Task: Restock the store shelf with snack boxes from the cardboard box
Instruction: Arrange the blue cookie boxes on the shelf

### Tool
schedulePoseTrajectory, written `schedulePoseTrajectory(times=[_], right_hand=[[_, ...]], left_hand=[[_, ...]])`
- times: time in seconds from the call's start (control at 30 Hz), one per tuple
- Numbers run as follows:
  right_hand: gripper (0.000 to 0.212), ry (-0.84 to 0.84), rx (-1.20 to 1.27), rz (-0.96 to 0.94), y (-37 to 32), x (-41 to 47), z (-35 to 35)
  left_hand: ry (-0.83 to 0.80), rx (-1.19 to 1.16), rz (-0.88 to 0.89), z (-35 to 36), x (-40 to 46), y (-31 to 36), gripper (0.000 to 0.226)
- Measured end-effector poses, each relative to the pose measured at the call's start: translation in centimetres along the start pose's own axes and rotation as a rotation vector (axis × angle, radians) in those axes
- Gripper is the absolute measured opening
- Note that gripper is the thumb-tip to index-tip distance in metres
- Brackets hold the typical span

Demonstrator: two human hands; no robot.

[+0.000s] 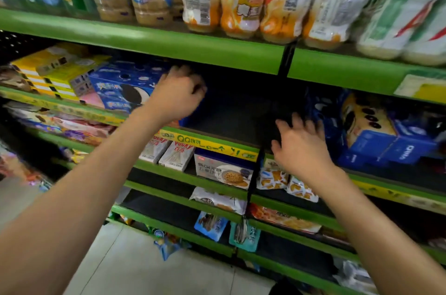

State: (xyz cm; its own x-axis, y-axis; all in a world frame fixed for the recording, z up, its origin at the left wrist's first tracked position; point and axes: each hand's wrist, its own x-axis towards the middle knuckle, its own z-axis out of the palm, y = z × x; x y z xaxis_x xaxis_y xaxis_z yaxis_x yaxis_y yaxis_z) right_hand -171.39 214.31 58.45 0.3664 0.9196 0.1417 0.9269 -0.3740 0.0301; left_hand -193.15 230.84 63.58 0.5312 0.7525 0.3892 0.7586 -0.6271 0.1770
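A person reaches both arms into a green store shelf (154, 42) with a bare gap at its middle. The left hand (177, 94) curls its fingers against the right end of a blue cookie box (120, 92); whether it truly grips is unclear. The right hand (300, 144) hovers with fingers spread, holding nothing, near blue boxes (386, 140) at the gap's right. The cardboard box is out of view. Such cartons look light and stiff, best held across the flat sides.
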Motion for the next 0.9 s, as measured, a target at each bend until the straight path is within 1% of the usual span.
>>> schedulePoseTrajectory(times=[0.1,0.2,0.3,0.37,0.47,0.57,0.63,0.7,0.77,0.8,0.83,0.9], right_hand=[[0.064,-0.060,-0.104,0.122,1.4,0.3,0.5],[0.058,-0.066,-0.143,0.149,1.6,1.2,0.5],[0.046,0.017,-0.022,0.138,1.6,1.4,0.4],[0.041,0.074,0.096,0.114,1.4,1.5,0.3],[0.040,0.140,0.240,0.016,1.0,1.7,0.5],[0.048,0.162,0.415,-0.139,1.4,1.8,0.7],[0.058,0.126,0.593,-0.165,2.2,1.7,0.9],[0.072,0.082,0.651,-0.090,2.8,1.8,1.3],[0.087,0.022,0.590,0.060,3.2,2.2,1.7],[0.090,-0.010,0.558,0.117,3.2,2.5,1.8],[0.087,-0.043,0.552,0.145,3.3,2.8,1.9],[0.075,-0.095,0.648,0.150,3.5,3.2,1.9]], left_hand=[[0.041,-0.063,0.135,2.5,-1.6,3.7,0.022],[0.035,-0.108,0.202,4.7,-2.0,6.2,0.021],[-0.016,-0.210,0.189,6.2,-2.3,7.4,0.020],[-0.092,-0.254,0.166,7.1,-2.4,7.8,0.021],[-0.196,-0.395,0.066,8.1,-2.5,8.3,0.023],[-0.194,-0.543,-0.066,8.7,-2.5,8.0,0.032],[-0.169,-0.601,-0.148,8.7,-2.4,7.3,0.041],[-0.156,-0.651,-0.222,8.5,-2.2,6.4,0.048],[-0.148,-0.677,-0.271,8.5,-1.9,5.6,0.051],[-0.137,-0.683,-0.292,8.5,-1.6,5.2,0.051],[-0.125,-0.693,-0.321,8.6,-1.4,4.9,0.052],[-0.101,-0.728,-0.406,8.7,-0.8,4.3,0.055]])
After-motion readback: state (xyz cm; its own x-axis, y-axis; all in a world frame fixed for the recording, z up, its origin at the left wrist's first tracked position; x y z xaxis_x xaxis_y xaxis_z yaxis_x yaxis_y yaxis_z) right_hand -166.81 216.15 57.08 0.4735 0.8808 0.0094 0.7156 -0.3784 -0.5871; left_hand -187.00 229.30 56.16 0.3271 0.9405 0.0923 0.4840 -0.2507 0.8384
